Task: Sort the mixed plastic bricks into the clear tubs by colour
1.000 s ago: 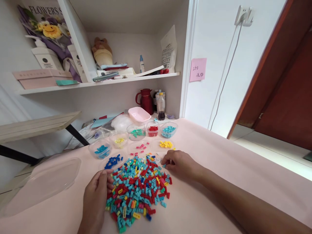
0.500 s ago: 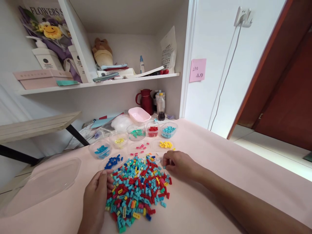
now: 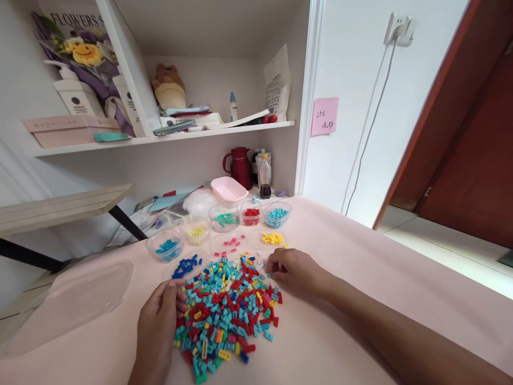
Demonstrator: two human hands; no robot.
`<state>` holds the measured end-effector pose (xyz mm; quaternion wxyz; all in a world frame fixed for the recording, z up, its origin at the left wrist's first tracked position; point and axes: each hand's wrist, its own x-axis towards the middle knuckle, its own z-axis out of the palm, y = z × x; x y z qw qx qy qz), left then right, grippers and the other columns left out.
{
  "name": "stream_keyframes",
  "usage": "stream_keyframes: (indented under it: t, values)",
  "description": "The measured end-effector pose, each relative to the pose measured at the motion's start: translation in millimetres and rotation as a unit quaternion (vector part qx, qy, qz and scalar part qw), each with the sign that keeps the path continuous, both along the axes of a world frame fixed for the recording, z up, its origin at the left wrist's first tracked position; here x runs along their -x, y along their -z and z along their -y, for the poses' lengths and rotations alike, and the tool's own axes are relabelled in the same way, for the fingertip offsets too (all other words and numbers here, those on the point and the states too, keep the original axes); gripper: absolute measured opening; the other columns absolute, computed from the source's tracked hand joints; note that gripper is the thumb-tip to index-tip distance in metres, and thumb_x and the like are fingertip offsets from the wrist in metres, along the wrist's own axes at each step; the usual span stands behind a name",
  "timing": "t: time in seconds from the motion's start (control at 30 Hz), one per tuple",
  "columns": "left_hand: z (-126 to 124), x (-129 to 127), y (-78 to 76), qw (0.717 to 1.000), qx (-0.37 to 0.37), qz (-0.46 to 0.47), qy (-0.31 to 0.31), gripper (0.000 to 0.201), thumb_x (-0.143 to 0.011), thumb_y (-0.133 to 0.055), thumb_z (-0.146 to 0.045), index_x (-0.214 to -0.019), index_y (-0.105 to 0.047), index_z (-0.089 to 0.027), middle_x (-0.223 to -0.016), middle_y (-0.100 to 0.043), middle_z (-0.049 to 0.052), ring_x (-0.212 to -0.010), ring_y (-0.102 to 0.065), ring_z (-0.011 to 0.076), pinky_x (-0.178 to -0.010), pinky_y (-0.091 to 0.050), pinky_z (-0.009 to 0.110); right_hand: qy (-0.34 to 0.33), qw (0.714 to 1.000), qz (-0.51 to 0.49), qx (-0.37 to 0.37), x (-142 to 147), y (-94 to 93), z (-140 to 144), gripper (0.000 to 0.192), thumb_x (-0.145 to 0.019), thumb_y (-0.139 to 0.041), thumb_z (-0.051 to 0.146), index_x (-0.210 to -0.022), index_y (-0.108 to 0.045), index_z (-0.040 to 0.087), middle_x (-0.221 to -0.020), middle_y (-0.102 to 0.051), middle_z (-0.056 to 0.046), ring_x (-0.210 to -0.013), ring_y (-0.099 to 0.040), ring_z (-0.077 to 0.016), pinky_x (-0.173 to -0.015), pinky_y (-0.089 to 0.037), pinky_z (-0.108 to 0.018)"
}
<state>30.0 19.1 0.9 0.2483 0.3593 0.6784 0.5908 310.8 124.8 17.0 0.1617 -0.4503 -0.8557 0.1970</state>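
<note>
A heap of small toy building bricks (image 3: 228,305), mostly light blue and red with some yellow, green and dark blue, lies on the pink tabletop. At its left edge rests my left hand (image 3: 160,305), fingers curled and thumb pressed to the index finger; whatever is inside is hidden. Across the heap, at its upper right, my right hand (image 3: 294,270) is closed in a pinch, with a bit of light blue brick showing at its fingertips. Just behind the heap lie dark blue bricks (image 3: 187,266), pink bricks (image 3: 232,244) and yellow bricks (image 3: 272,237) in shallow clear trays.
Farther back stand clear tubs of blue (image 3: 167,248), pale yellow (image 3: 196,232), green (image 3: 225,220), red (image 3: 251,214) and light blue bricks (image 3: 277,215). Behind them are a pink basin (image 3: 229,189), a bottle (image 3: 265,176) and a red jug (image 3: 240,167). A clear plastic lid (image 3: 80,299) lies left.
</note>
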Motion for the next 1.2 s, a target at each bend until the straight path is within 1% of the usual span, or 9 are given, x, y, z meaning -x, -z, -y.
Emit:
stream_keyframes:
  t: [0.1,0.33,0.6,0.7,0.83,0.97,1.03,1.13,1.2]
  values:
    - [0.0,-0.9,-0.9,1.0,0.004,0.004,-0.002,0.033,-0.075,-0.052,-0.048,-0.087,-0.062,-0.02,-0.065,-0.057,-0.004,-0.057,-0.052,0.0133,-0.052,-0.041,0.025,-0.009,1.0,0.002,-0.007,-0.7,0.3,-0.8,0.022,-0.072,-0.056,0.019,-0.088,-0.069,0.026,-0.091,-0.068,0.0,-0.076,-0.059,-0.0145,-0.064,-0.039,-0.024]
    - [2.4,-3.7,-5.0,1.0,0.004,0.006,-0.003,0.033,-0.075,-0.052,-0.048,-0.088,-0.063,-0.019,-0.065,-0.057,-0.004,-0.057,-0.052,0.0136,-0.052,-0.041,0.025,-0.02,0.999,0.018,-0.019,-2.5,1.5,-2.1,0.023,-0.072,-0.057,0.02,-0.089,-0.07,0.028,-0.091,-0.067,0.001,-0.076,-0.059,-0.0144,-0.063,-0.038,-0.024]
    - [0.6,-3.8,-4.0,1.0,0.003,0.006,-0.007,0.035,-0.073,-0.053,-0.049,-0.087,-0.063,-0.019,-0.064,-0.057,-0.004,-0.056,-0.052,0.0137,-0.052,-0.041,0.025,-0.023,0.999,0.025,-0.03,-0.8,0.1,0.1,0.015,-0.072,-0.056,0.02,-0.078,-0.069,0.025,-0.087,-0.068,0.0,-0.075,-0.057,-0.0154,-0.06,-0.034,-0.024]
    - [0.5,-3.2,-4.6,1.0,-0.008,0.015,-0.012,0.034,-0.072,-0.054,-0.048,-0.087,-0.062,-0.019,-0.062,-0.056,-0.004,-0.055,-0.051,0.0133,-0.05,-0.041,0.025,-0.017,0.999,0.018,-0.023,0.0,-0.6,1.2,0.015,-0.071,-0.056,0.019,-0.077,-0.068,0.024,-0.086,-0.067,0.0,-0.073,-0.056,-0.0146,-0.06,-0.033,-0.024]
    - [0.4,-2.1,-4.8,0.999,-0.016,0.035,-0.02,0.035,-0.07,-0.053,-0.049,-0.086,-0.062,-0.019,-0.059,-0.056,-0.004,-0.052,-0.051,0.0134,-0.049,-0.041,0.026,0.015,1.0,-0.003,-0.017,2.8,-0.7,3.4,0.015,-0.069,-0.056,0.018,-0.075,-0.067,0.024,-0.083,-0.068,0.001,-0.073,-0.057,-0.0142,-0.061,-0.035,-0.023]
    - [-0.4,-0.5,-4.0,0.998,-0.028,0.049,-0.023,0.037,-0.066,-0.054,-0.05,-0.084,-0.062,-0.018,-0.058,-0.057,-0.004,-0.051,-0.051,0.0141,-0.049,-0.042,0.027,0.044,0.998,-0.043,0.007,5.4,2.0,1.6,0.012,-0.07,-0.058,0.02,-0.075,-0.069,0.023,-0.082,-0.07,0.0,-0.074,-0.059,-0.0151,-0.061,-0.038,-0.023]
    - [-0.2,0.0,-4.3,0.998,-0.039,0.053,-0.022,0.04,-0.064,-0.055,-0.053,-0.082,-0.062,-0.018,-0.057,-0.057,-0.003,-0.05,-0.052,0.0145,-0.048,-0.041,0.027,0.044,0.996,-0.066,0.031,5.5,1.6,-3.0,0.013,-0.071,-0.058,0.021,-0.077,-0.069,0.022,-0.078,-0.07,0.0,-0.069,-0.06,-0.0143,-0.059,-0.04,-0.022]
    - [1.0,0.5,-5.2,0.997,-0.043,0.051,-0.023,0.043,-0.063,-0.054,-0.056,-0.082,-0.063,-0.018,-0.056,-0.058,-0.003,-0.05,-0.052,0.0153,-0.048,-0.042,0.028,0.041,0.993,-0.099,0.051,3.6,-8.1,-17.7,0.013,-0.073,-0.056,0.019,-0.076,-0.069,0.02,-0.069,-0.068,0.001,-0.053,-0.058,-0.0108,-0.053,-0.041,-0.021]
    - [1.4,1.1,-5.2,0.998,-0.043,0.049,-0.024,0.045,-0.063,-0.054,-0.057,-0.083,-0.062,-0.018,-0.057,-0.058,-0.003,-0.05,-0.053,0.0158,-0.048,-0.042,0.029,0.073,0.99,-0.116,0.012,0.1,-22.1,-33.8,0.011,-0.072,-0.058,0.02,-0.073,-0.069,0.02,-0.065,-0.067,0.002,-0.048,-0.057,-0.0101,-0.052,-0.041,-0.021]
